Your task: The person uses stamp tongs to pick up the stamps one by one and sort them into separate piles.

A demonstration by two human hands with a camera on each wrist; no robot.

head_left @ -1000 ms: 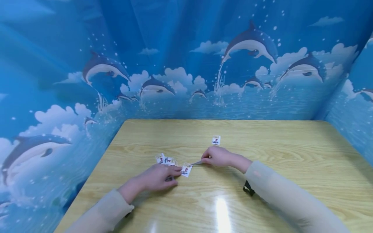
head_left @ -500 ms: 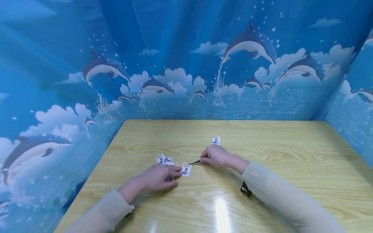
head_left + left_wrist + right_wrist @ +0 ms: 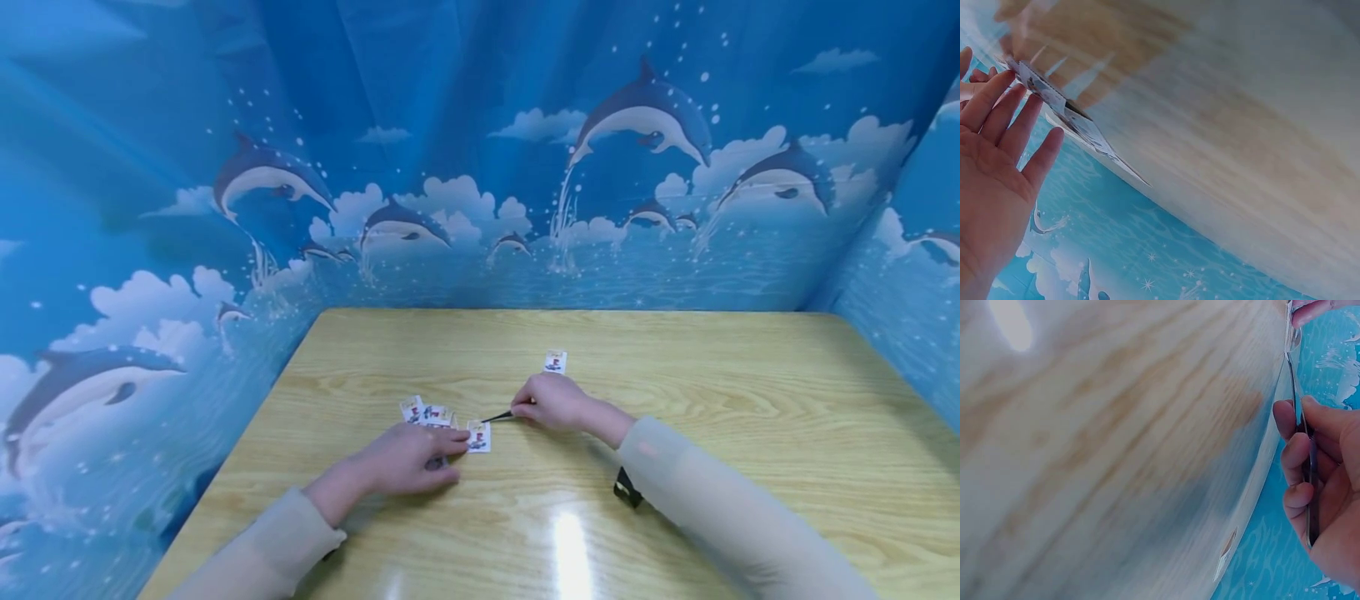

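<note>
Card (image 3: pixel 479 439) flat on table (image 3: pixel 712 375), at the tip of the tweezers (image 3: pixel 498 417). Head: right hand (image 3: pixel 552 402) grips tweezers; left hand (image 3: pixel 411 458) has fingertips on the card's near side. Overlapping pile (image 3: pixel 436 413) just past left hand; lone card (image 3: pixel 556 362) just past right hand. Judging by layout: tip at the card, lift not done, pile left lying. Left wrist: fingers mostly straight, nothing clasped. Right wrist: thumb and curled fingers round tweezers; can't tell whether the tips pinch the card.
</note>
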